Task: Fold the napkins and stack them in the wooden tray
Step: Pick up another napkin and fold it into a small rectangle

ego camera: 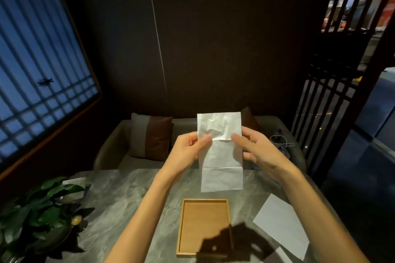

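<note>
Above the marble table (128, 198), both hands (220, 147) pinch a napkin (221, 156).

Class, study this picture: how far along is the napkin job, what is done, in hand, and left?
Done: nothing stacked; the wooden tray holds no napkin. In hand: the left hand and right hand pinch one creased napkin, held up unfolded. Left: fold it, lay it in the tray, then do the flat napkin right of the tray.

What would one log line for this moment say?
left hand + right hand: pinch white napkin above table | wooden tray: empty | second napkin: flat on table, right of tray
</note>
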`<state>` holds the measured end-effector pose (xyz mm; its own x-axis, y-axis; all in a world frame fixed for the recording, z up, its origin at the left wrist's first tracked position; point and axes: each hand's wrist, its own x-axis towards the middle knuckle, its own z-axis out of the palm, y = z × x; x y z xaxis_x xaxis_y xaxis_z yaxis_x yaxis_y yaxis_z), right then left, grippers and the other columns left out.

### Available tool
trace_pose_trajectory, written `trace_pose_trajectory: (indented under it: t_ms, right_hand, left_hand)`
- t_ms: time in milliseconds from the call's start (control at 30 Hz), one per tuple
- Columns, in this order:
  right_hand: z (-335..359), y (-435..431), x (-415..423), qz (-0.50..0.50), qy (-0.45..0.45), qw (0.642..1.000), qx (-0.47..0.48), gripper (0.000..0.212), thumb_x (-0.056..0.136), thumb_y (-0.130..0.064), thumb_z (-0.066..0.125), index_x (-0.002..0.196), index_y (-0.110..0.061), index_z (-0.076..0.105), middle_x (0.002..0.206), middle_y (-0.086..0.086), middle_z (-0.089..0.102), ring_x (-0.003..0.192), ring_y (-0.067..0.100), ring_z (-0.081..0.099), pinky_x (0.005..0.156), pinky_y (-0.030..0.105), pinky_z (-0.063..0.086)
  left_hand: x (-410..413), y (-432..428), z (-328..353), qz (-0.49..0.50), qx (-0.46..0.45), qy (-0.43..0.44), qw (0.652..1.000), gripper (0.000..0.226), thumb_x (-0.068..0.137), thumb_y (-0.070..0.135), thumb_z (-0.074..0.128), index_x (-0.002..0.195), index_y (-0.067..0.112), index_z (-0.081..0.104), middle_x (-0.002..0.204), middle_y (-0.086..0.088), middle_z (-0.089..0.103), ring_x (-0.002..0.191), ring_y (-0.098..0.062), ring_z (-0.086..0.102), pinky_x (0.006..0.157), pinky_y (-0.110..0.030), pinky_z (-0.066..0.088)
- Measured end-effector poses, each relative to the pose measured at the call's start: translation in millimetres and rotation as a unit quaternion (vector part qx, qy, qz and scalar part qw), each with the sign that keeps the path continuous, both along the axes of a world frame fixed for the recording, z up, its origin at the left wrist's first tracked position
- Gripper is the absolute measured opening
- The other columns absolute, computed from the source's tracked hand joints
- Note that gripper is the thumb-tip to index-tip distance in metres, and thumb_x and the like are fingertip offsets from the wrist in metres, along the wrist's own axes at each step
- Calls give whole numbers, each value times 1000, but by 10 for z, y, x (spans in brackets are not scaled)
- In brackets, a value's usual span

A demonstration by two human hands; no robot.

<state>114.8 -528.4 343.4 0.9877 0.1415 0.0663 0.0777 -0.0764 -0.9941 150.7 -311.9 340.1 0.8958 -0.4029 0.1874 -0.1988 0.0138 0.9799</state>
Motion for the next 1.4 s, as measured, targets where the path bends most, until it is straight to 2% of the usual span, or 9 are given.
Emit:
trace_pose_trajectory:
  t_ms: [267,400,633,733,867,967,1067,1233,1400]
  right_hand:
    - [-111,54,-37,-120,-2,993,-4,17,93,-43,65,105,-34,73,102,-13,78,96,11,76,84,35,63]
    - [-121,35,-25,-129,15,992,-5,16,95,-38,64,105,-29,74,101,-9,78,96,15,75,84,33,63]
    - [-133,25,-2,-149,7,988,31,13,94,-32,67,102,-40,73,102,-18,76,102,14,72,84,32,62]
    - [-126,27,36,-162,-23,986,41,32,96,-17,65,93,-48,73,100,-20,76,105,14,70,89,30,60]
    - [-94,46,53,-168,-56,983,46,45,91,-27,71,110,-66,58,103,-25,73,95,11,74,80,28,63]
    - [-126,48,94,-187,-79,979,20,64,91,-23,70,141,-53,43,82,-31,71,80,12,74,68,14,59]
    - [-148,65,81,-192,-116,974,-9,70,93,-21,67,149,-47,34,78,-46,63,77,-19,66,56,-1,46]
    - [-154,27,14,-191,-139,971,-18,34,95,-25,67,115,-51,62,91,-28,72,92,6,72,75,21,63]
    - [-131,15,2,-163,-172,971,-32,27,92,-11,69,112,-29,72,111,-14,73,105,3,69,79,14,57]
  left_hand:
    - [-14,-37,-39,3,5,14,1000,21,103,34,57,108,29,77,108,5,80,98,-13,78,69,-16,59]
    - [-23,-26,-38,9,7,15,1000,22,104,34,55,103,39,77,107,7,80,98,-12,77,70,-16,59]
    - [25,26,-68,2,1,20,1000,20,103,29,58,118,30,71,109,2,79,99,-19,77,72,-24,62]
    - [31,25,-69,-2,-13,21,1000,22,104,28,56,122,28,69,111,1,78,99,-21,76,74,-26,63]
    - [32,-13,-74,17,-24,26,999,20,103,32,57,122,35,61,106,10,79,94,-13,78,66,-19,60]
    - [53,-59,-98,40,-24,24,999,29,101,33,59,126,45,53,107,17,77,93,-10,77,66,-20,61]
    - [83,-70,-138,72,-12,7,997,48,99,32,60,138,55,41,103,9,74,94,-13,75,80,-30,64]
    - [52,-19,-148,39,-8,-41,998,31,99,24,64,125,40,60,92,-1,77,93,-13,76,68,-18,60]
    - [50,-39,-103,99,62,-125,985,16,99,14,64,109,26,69,106,8,74,100,-7,73,79,-27,62]
